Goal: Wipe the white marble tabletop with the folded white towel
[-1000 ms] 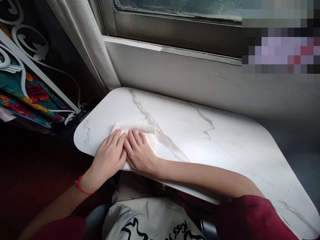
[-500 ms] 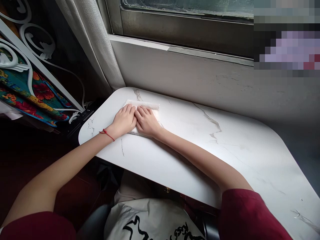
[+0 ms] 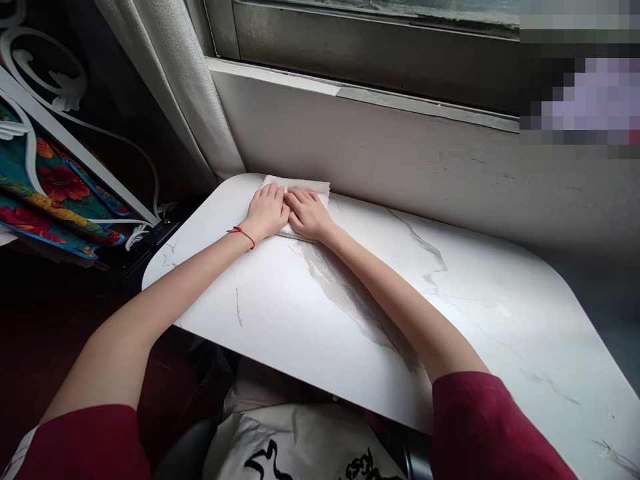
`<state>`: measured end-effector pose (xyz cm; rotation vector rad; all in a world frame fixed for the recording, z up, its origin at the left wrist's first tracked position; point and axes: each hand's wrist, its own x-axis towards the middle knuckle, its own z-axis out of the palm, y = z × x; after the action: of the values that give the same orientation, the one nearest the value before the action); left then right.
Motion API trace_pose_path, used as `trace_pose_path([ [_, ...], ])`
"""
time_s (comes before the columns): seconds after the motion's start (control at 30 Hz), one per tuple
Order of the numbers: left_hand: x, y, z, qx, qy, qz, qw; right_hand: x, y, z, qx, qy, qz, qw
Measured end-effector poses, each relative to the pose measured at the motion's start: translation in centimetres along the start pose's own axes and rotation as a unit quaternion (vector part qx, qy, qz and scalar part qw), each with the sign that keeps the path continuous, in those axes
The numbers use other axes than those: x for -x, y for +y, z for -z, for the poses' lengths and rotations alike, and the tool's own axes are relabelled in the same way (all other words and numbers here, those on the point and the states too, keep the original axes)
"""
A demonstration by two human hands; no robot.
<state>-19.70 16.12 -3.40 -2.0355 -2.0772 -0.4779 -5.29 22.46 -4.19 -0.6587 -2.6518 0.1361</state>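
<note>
A white folded cloth [image 3: 320,187] lies on the white marbled tabletop [image 3: 240,273], close to its far edge by the wall. My left hand [image 3: 269,210] presses down on the cloth, fingers together and slightly bent over it. Beside it, my right hand [image 3: 307,212] bears on the same cloth in a similar way, its fingers close together. The two hands touch or nearly touch along their inner sides. Both palms and most of the cloth's middle are hidden under the hands. A red string bracelet [image 3: 243,235] circles my left wrist.
Behind the table runs a pale wall [image 3: 350,147] below a window frame [image 3: 350,57]. A light curtain [image 3: 200,100] hangs at the back left corner. White scrolled metalwork [image 3: 75,133] and a flowered fabric [image 3: 60,193] are at the left.
Both hands and the cloth have slid away from me, toward the wall and slightly right. A grey marbled streak now shows on the tabletop near my right forearm. The view has shifted slightly.
</note>
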Motion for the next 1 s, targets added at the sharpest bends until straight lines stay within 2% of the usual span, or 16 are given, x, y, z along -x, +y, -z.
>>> trace_pose_path([
  [0.17, -1.3, -1.0, -0.6, 0.037, 0.012, 0.005, 0.999, -1.2, 1.2, -0.3, -0.01, 0.004, -0.018, 1.0],
  [0.6, -3.6, -2.3, -1.4, 0.042, 0.003, 0.002, 0.999, -3.7, 3.3, -1.2, -0.046, 0.028, -0.018, 0.998],
  [1.0, -2.5, -2.4, -0.6, 0.009, -0.029, -0.016, 0.999, -3.2, 1.5, -1.2, -0.014, 0.009, -0.029, 0.999],
])
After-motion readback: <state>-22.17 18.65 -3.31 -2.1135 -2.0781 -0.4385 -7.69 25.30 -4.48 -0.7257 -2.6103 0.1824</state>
